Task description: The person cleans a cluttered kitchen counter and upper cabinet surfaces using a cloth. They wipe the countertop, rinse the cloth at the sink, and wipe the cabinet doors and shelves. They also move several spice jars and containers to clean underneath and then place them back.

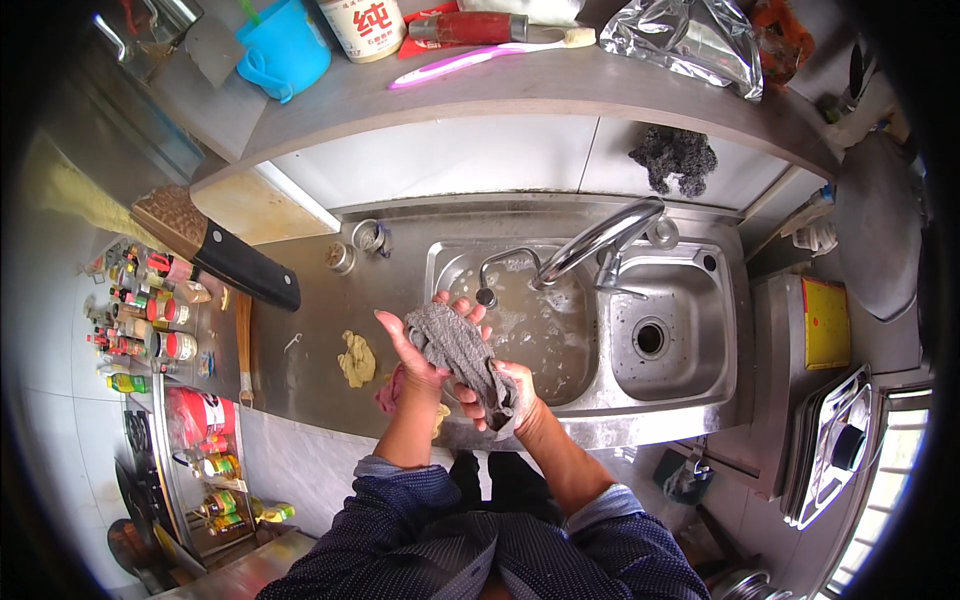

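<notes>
A wet, bunched grey cloth [457, 345] lies across both my hands, above the front left of the larger sink basin [592, 360]. My left hand [420, 352] is palm up under the cloth's upper end, thumb apart and fingertips showing past it. At the lower end, my right hand [521, 394] grips the cloth between thumb and fingers. Soapy, murky water [547, 337] stands in the basin below. Over it reach a curved chrome faucet [600, 236] and a thinner bent spout [510, 255]. Beside my left forearm, a pink cloth [390, 390] is partly hidden.
A yellowish crumpled cloth [356, 359] lies on the steel counter [315, 390]. A cleaver [217, 247] with a black blade juts in at left, near several seasoning bottles [142, 315]. The smaller basin [671, 300] is at right. A toothbrush [487, 56] rests on the shelf [525, 94] above.
</notes>
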`<state>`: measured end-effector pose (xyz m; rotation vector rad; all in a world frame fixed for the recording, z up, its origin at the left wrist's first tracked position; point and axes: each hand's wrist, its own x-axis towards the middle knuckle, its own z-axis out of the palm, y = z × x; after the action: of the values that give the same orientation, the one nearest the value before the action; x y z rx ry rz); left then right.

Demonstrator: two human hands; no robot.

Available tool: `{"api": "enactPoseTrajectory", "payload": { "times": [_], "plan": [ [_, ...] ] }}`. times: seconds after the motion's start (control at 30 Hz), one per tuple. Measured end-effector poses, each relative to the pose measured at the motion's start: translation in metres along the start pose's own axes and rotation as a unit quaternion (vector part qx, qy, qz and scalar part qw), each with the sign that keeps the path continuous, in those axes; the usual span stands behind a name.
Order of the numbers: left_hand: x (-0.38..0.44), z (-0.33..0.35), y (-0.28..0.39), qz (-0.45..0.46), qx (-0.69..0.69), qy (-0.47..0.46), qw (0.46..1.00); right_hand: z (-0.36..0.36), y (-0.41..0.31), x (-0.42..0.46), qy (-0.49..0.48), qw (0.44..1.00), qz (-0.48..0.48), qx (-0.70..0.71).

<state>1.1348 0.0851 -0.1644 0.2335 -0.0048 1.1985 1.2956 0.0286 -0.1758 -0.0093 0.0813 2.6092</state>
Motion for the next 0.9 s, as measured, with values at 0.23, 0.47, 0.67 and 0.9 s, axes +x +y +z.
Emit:
{"api": "enactPoseTrajectory", "payload": {
  "times": [0.23,0.47,0.67,0.9],
  "plan": [
    [-0.004,0.000,0.018,-0.014,0.115,0.100,0.988,0.006,-0.006,0.000,0.046,0.996,0.030,-0.064],
    [0.001,0.012,0.019,-0.021,0.141,0.244,0.959,0.011,-0.014,0.007,0.226,0.952,0.052,-0.202],
    [0.008,0.002,0.024,-0.055,0.219,0.415,0.881,0.067,-0.028,0.024,0.336,0.787,0.090,-0.510],
    [0.031,-0.010,0.003,0.039,0.456,0.495,0.738,-0.005,-0.023,0.044,0.390,0.524,0.006,-0.757]
  ]
}}
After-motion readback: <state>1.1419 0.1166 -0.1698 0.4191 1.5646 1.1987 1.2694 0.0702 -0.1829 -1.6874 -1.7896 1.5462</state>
